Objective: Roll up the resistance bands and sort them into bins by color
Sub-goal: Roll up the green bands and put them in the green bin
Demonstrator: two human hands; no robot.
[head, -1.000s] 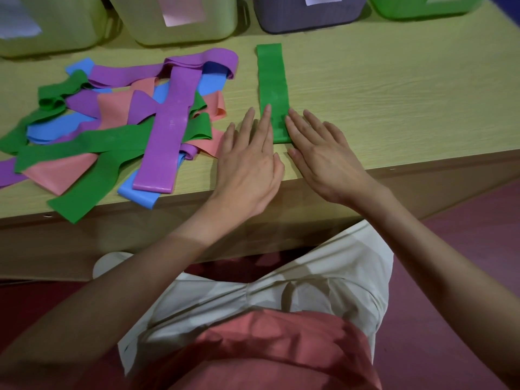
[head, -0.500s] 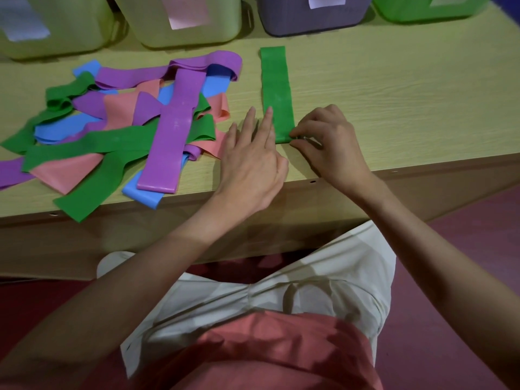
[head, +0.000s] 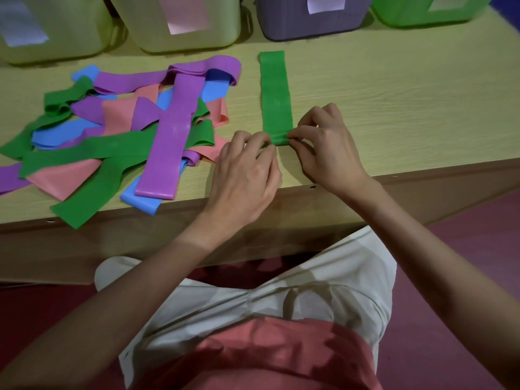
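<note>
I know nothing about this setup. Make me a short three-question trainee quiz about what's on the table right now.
1. True or false: both hands pinch the near end of the flat green rubber resistance band lying apart from the pile.
2. Which bin stands nearest that band's far end: (a) grey plastic bin, (b) bright green plastic bin, (c) pale bin with pink label?
3. Fill in: the topmost band of the tangled pile is ____.

Key: 1 true, left hand and right hand grip it. 2 (a). 3 purple.

Green band [head: 275, 94] smooth matt rubber; table [head: 394, 88] pale wood-grain; bins [head: 312, 23] plastic.
</note>
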